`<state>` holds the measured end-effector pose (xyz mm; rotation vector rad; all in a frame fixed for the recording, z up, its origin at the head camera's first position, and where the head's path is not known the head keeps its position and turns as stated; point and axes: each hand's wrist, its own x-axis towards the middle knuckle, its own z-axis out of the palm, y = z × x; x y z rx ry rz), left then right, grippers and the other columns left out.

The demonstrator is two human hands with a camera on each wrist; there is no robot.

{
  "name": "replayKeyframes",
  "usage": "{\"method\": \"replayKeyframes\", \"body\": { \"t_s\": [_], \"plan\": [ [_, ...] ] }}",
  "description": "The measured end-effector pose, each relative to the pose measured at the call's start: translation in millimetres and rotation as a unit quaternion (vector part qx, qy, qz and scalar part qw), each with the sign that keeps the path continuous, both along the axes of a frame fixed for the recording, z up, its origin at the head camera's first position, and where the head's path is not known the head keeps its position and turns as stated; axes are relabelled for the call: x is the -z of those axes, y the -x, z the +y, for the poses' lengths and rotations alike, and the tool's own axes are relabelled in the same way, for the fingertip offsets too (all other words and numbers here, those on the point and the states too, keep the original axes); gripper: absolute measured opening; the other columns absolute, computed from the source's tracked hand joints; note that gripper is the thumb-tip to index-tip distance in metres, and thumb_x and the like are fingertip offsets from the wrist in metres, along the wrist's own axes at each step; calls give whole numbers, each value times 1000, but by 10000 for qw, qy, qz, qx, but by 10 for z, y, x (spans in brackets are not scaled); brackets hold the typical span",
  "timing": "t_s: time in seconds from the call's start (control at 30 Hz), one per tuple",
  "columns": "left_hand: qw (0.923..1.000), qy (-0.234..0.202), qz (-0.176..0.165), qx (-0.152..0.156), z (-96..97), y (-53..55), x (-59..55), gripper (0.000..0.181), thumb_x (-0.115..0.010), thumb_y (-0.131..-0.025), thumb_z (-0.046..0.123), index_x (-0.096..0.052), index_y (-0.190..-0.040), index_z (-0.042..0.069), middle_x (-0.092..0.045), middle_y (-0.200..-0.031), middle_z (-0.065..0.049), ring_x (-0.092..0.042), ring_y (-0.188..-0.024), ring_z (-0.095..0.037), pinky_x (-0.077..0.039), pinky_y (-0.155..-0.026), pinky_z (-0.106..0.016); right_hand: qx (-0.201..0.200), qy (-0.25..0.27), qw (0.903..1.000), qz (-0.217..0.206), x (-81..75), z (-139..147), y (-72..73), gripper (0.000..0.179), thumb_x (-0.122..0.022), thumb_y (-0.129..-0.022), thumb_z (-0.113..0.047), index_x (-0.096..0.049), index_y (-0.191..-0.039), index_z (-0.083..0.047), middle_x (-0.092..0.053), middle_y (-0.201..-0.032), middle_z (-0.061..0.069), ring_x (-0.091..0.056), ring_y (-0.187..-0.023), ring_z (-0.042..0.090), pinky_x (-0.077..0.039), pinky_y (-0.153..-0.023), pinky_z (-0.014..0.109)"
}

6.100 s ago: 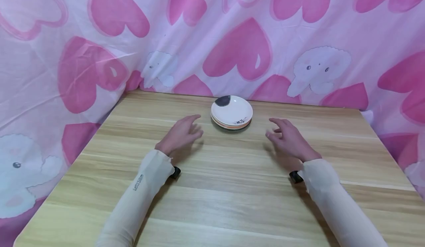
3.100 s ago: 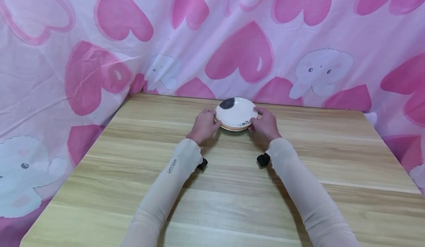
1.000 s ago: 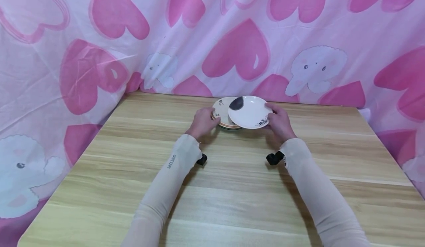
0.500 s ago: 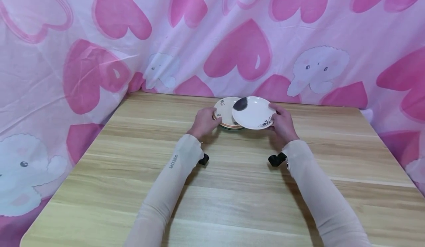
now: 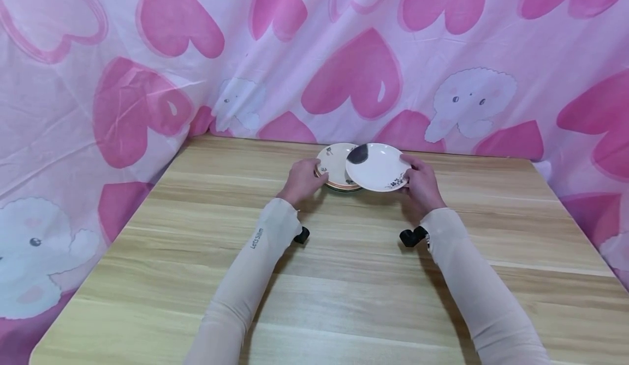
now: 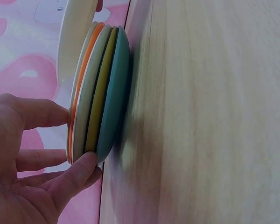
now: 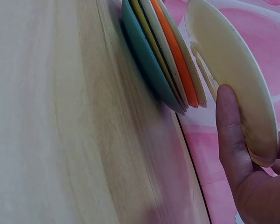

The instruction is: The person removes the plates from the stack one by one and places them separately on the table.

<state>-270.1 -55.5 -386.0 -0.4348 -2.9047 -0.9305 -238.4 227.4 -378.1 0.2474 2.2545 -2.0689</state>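
Note:
A white plate [image 5: 377, 167] with a dark patch and a small printed motif is held up by its right edge in my right hand [image 5: 423, 186]. In the right wrist view, the thumb presses the underside of the plate [image 7: 240, 79] and fingers lie behind its far side. Left of it, partly covered, is a stack of plates [image 5: 334, 163] with a cream patterned one on top. My left hand [image 5: 301, 180] holds the stack's left rim between thumb and fingers. Orange, pale, yellow and teal edges show on the stack [image 6: 100, 93] in the left wrist view.
The stack stands near the back edge of a wood-grain table [image 5: 314, 294]. Behind the table and along its left side hangs a pink curtain [image 5: 354, 76] with hearts and white animal figures. A black strap piece [image 5: 411, 237] sits at the right wrist.
Earlier, both hands were apart from the full stack, then took hold of its sides. The right hand has lifted the top white plate and shifted it right, uncovering the cream plate; the left hand stays.

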Motion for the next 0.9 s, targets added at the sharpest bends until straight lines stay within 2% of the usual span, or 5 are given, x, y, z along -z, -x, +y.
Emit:
{"method": "replayKeyframes", "body": {
  "t_s": [0.13,0.37,0.5,0.63,0.9],
  "plan": [
    [10000,-11,2,4,-1,5,1,18,-66,-93,22,-68,-97,5,-63,-83,-6,-57,-81,-21,-51,-77,-35,2,-57,10000,-32,-9,17,2,62,-27,-96,2,-31,-157,-8,-48,-115,5,-61,-76,0,-56,-66,16],
    [10000,-19,-74,-21,-5,6,2,22,-66,-93,23,-69,-104,4,-67,-91,-7,-58,-86,-20,-52,-81,-35,114,36,9999,-9,-9,41,0,60,-28,-97,2,-36,-155,-7,-48,-109,4,-57,-68,1,-49,-55,16],
    [9999,-36,-153,-50,-5,7,3,34,-65,-94,24,-67,-120,2,-72,-106,-11,-64,-99,-24,-54,-93,-37,63,152,9998,-100,-17,63,-12,60,-27,-98,2,-34,-156,-7,-49,-112,3,-61,-74,1,-55,-62,16],
    [9995,-93,-281,-75,-2,5,4,47,-65,-94,25,-60,-134,0,-70,-124,-15,-65,-115,-27,-52,-105,-38,48,232,9995,-193,-27,86,-18,60,-25,-99,1,-32,-157,-9,-48,-115,2,-61,-78,0,-56,-67,16],
    [9983,-216,-510,-190,2,1,-7,53,-65,-94,26,-56,-140,1,-66,-133,-15,-62,-122,-26,-50,-108,-37,50,339,9992,-190,-38,149,-29,60,-25,-99,2,-32,-157,-9,-48,-114,2,-62,-77,1,-57,-66,17]
  ]
}}
